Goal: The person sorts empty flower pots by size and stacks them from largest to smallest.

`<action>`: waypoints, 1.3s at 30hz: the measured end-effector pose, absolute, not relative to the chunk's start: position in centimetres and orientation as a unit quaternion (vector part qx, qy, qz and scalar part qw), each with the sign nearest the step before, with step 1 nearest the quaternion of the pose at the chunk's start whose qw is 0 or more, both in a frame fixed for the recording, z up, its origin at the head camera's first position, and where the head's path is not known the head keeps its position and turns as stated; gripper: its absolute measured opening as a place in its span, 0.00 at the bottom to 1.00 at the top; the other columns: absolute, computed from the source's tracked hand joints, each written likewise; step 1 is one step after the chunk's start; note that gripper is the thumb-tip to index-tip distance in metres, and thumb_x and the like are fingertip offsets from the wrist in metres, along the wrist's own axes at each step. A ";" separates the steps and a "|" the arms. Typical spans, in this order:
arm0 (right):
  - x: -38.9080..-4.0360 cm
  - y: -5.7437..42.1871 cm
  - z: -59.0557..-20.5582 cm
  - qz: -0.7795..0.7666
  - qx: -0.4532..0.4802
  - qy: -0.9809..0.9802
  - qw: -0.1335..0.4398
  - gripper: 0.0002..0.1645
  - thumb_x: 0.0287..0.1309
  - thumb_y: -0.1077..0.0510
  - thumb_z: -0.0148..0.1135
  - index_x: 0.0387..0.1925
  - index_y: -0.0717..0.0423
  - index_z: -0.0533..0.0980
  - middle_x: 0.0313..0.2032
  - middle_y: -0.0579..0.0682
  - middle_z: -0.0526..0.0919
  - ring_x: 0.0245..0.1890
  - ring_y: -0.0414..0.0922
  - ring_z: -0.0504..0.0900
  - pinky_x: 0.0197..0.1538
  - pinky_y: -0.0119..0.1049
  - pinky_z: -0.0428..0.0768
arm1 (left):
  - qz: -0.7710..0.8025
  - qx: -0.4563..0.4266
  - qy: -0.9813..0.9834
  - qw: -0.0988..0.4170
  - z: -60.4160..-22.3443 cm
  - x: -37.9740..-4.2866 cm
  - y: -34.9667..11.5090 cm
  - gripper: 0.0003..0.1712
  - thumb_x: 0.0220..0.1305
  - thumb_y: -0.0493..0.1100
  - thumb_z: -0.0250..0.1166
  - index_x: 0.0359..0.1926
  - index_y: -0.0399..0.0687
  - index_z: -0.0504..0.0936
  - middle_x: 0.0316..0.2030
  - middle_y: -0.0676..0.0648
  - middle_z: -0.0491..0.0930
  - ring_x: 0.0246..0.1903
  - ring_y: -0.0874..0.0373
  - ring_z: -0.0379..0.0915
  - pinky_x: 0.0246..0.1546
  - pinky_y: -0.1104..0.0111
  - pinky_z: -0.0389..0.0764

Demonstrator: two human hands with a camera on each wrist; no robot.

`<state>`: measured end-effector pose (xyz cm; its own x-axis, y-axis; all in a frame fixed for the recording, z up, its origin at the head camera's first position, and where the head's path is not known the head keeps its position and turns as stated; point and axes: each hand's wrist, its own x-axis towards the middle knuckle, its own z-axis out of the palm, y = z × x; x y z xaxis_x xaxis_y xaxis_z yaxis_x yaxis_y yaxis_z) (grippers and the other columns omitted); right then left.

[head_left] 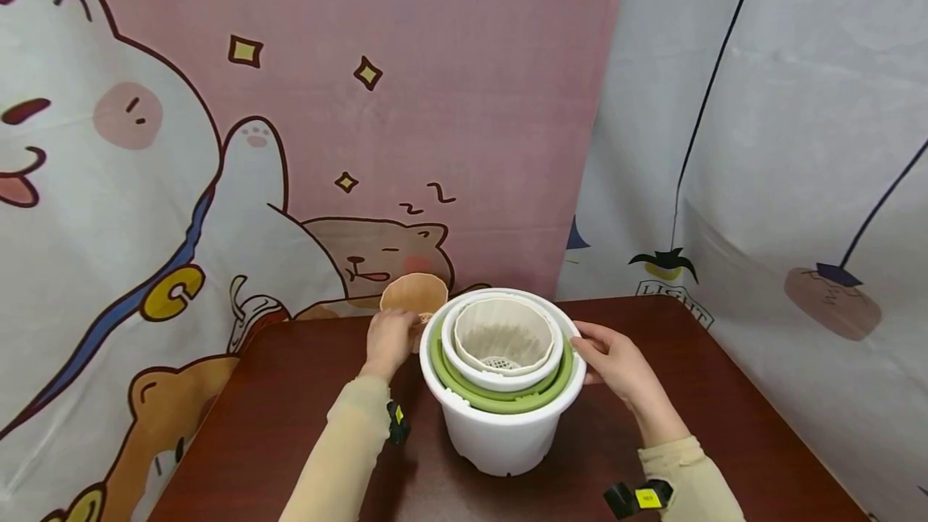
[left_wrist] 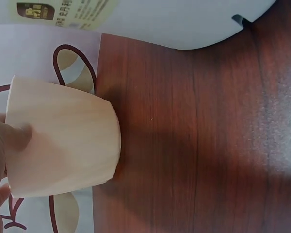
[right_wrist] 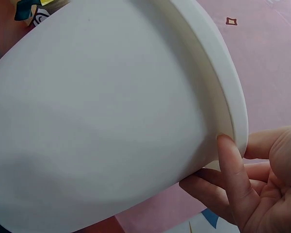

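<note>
A large white flowerpot [head_left: 500, 437] stands upright on the table. Nested inside it are a green pot [head_left: 507, 404], a smaller white pot [head_left: 500, 382] and a cream pot [head_left: 503, 333] with holes in its bottom. My right hand [head_left: 619, 361] grips the large pot's rim at its right side, fingers under the lip in the right wrist view. To the left of the stack, my left hand [head_left: 389, 338] holds a small peach-coloured pot [left_wrist: 63, 141] by its rim, the thumb against its outer wall. That pot's base is close to the table; contact cannot be told.
The dark red-brown wooden table [head_left: 304, 417] ends at a cartoon-printed cloth [head_left: 493, 103] behind it and a pale cloth [head_left: 768, 167] to the right. A label [left_wrist: 72, 9] shows on the large pot's side. Each wrist wears a black strap device [head_left: 638, 498].
</note>
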<state>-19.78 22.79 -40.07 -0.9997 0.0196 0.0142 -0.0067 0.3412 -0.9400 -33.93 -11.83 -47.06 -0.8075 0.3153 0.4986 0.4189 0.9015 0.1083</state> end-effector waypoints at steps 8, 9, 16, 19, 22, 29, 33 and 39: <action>-19.7 22.8 -40.0 0.573 -0.004 -0.820 0.015 0.32 0.59 0.49 0.59 0.61 0.59 0.67 0.49 0.61 0.77 0.31 0.47 0.81 0.32 0.39 0.82 | -0.113 -0.209 -0.938 0.253 -47.0 -33.1 -12.4 0.05 0.51 0.36 0.68 0.29 0.51 0.83 0.29 0.52 0.79 0.34 0.53 0.73 0.42 0.59 0.73; -19.7 22.8 -40.0 0.573 -0.004 -0.820 0.015 0.32 0.59 0.49 0.60 0.61 0.59 0.67 0.49 0.61 0.77 0.31 0.47 0.81 0.32 0.39 0.82 | -0.115 -0.210 -0.936 0.256 -46.9 -32.9 -12.5 0.05 0.51 0.36 0.68 0.29 0.50 0.83 0.29 0.51 0.79 0.33 0.53 0.73 0.41 0.59 0.73; -19.8 22.8 -40.2 0.570 -0.007 -0.822 0.008 0.32 0.59 0.48 0.59 0.62 0.57 0.66 0.50 0.61 0.76 0.31 0.47 0.81 0.34 0.42 0.82 | -0.120 -0.223 -0.927 0.276 -46.6 -32.4 -12.9 0.05 0.50 0.36 0.69 0.29 0.49 0.83 0.28 0.51 0.79 0.32 0.53 0.72 0.41 0.59 0.73; -19.8 22.8 -40.3 0.570 -0.009 -0.822 0.008 0.32 0.59 0.48 0.59 0.62 0.56 0.67 0.50 0.60 0.77 0.31 0.48 0.81 0.34 0.43 0.82 | -0.117 -0.230 -0.924 0.282 -46.4 -32.1 -13.1 0.06 0.50 0.36 0.70 0.29 0.50 0.82 0.28 0.51 0.79 0.32 0.53 0.73 0.40 0.58 0.73; -19.8 22.8 -40.3 0.568 -0.007 -0.823 0.008 0.32 0.59 0.48 0.59 0.62 0.56 0.66 0.50 0.61 0.76 0.32 0.48 0.81 0.34 0.42 0.82 | -0.117 -0.237 -0.921 0.286 -46.0 -31.8 -13.2 0.06 0.49 0.36 0.70 0.29 0.51 0.82 0.28 0.52 0.79 0.32 0.53 0.73 0.40 0.58 0.73; -19.8 22.8 -40.3 0.568 -0.011 -0.823 0.007 0.32 0.59 0.48 0.59 0.62 0.56 0.66 0.50 0.61 0.76 0.31 0.48 0.81 0.33 0.39 0.82 | -0.132 -0.260 -0.902 0.317 -45.0 -31.5 -13.4 0.10 0.45 0.32 0.68 0.28 0.50 0.82 0.28 0.52 0.79 0.31 0.52 0.72 0.36 0.57 0.73; -19.8 22.8 -40.2 0.567 -0.011 -0.824 0.007 0.32 0.59 0.49 0.59 0.62 0.57 0.66 0.50 0.61 0.76 0.31 0.48 0.81 0.33 0.39 0.82 | -0.144 -0.271 -0.892 0.331 -44.2 -31.2 -13.5 0.10 0.45 0.31 0.69 0.28 0.50 0.82 0.28 0.52 0.79 0.30 0.51 0.72 0.36 0.56 0.72; -19.7 22.8 -40.1 0.567 -0.008 -0.824 0.009 0.32 0.60 0.49 0.58 0.62 0.57 0.66 0.50 0.61 0.77 0.31 0.48 0.81 0.32 0.38 0.82 | -0.148 -0.273 -0.889 0.338 -43.0 -30.9 -13.8 0.12 0.45 0.31 0.70 0.32 0.49 0.83 0.31 0.51 0.81 0.32 0.51 0.72 0.40 0.55 0.72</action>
<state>-19.73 22.76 -40.09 -0.9997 0.0240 0.0050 0.0039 0.3575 -0.9339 -30.86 -13.76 -42.96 -0.6234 0.3851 0.6805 0.5843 0.8078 0.0782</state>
